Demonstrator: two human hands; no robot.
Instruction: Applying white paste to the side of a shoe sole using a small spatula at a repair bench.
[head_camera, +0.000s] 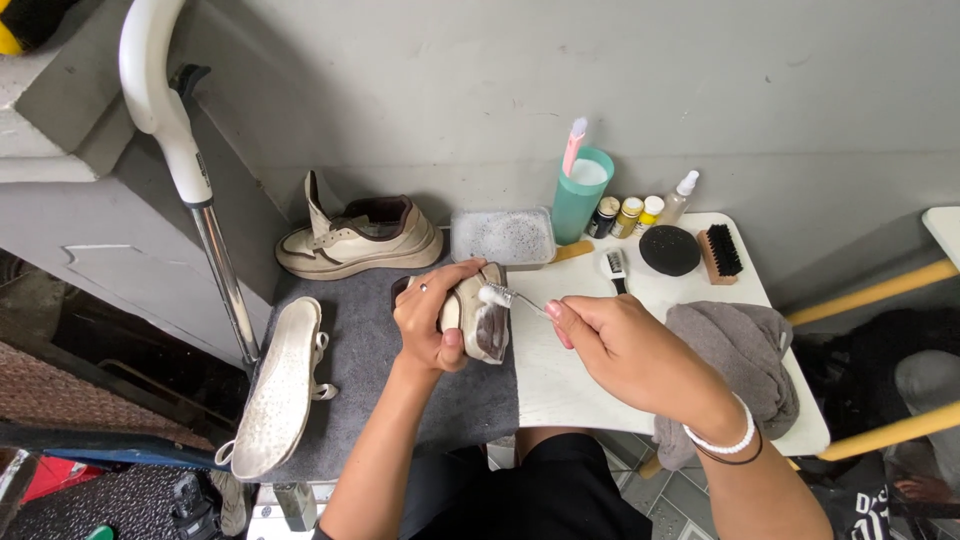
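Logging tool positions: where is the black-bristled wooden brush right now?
The wooden brush lies at the white table's far right edge, beside the black round sponge.

bare white tabletop (560, 385) before hands; grey towel (745, 350) right (bottles (630, 215) behind)

Evenly lit by soft, diffuse daylight; moderately bright overall. Faint, soft-edged shadows only, beneath the cream sneaker (358, 240) and under the forearms. Mild glare on the white bench (590, 385). Dim, underexposed at the lower left corner. Sharp focus at centre. Wide-angle bending of straight lines toward the frame edges. No motion blur.
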